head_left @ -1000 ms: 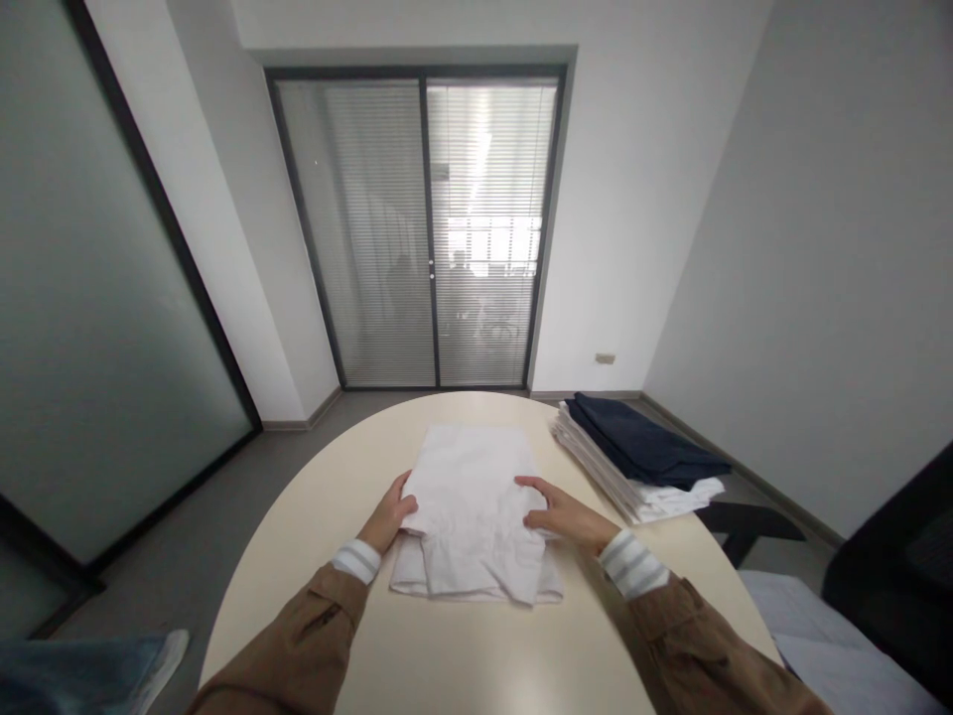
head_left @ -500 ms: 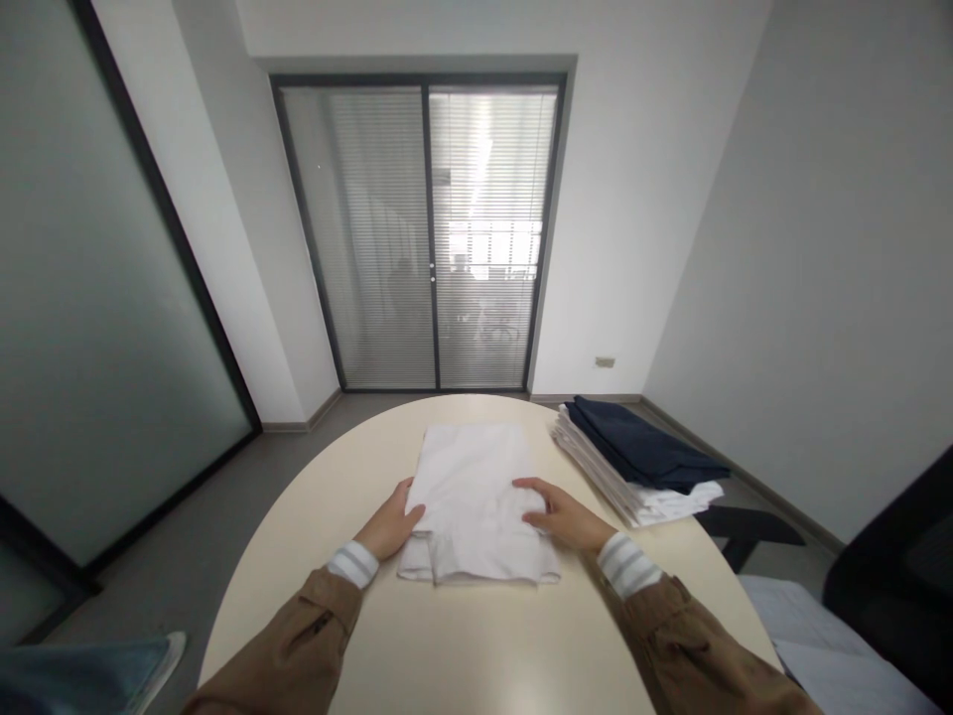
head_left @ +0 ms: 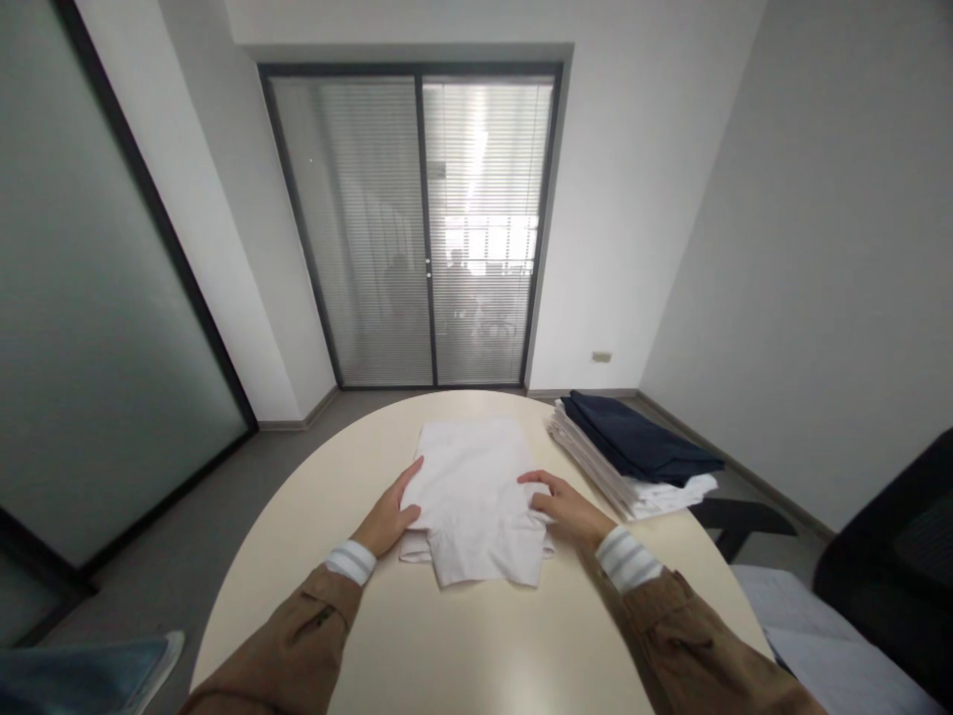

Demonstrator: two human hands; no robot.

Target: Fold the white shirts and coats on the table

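Observation:
A folded white garment (head_left: 473,497) lies in the middle of a round cream table (head_left: 447,645). My left hand (head_left: 391,516) grips its left edge, fingers lying along the fold. My right hand (head_left: 562,508) holds the right edge, fingers curled onto the cloth. Both arms wear brown sleeves with striped cuffs. The garment's near layers stick out unevenly below my hands.
A stack of folded clothes (head_left: 632,457), several white ones with a dark navy one on top, sits at the table's right rim. A dark chair (head_left: 885,576) stands at the right. Glass sliding doors (head_left: 424,228) with blinds face me. Blue fabric (head_left: 81,670) shows at the lower left.
The near part of the white garment has been drawn up and folded under, making the bundle shorter. Both hands moved slightly away from me along its sides.

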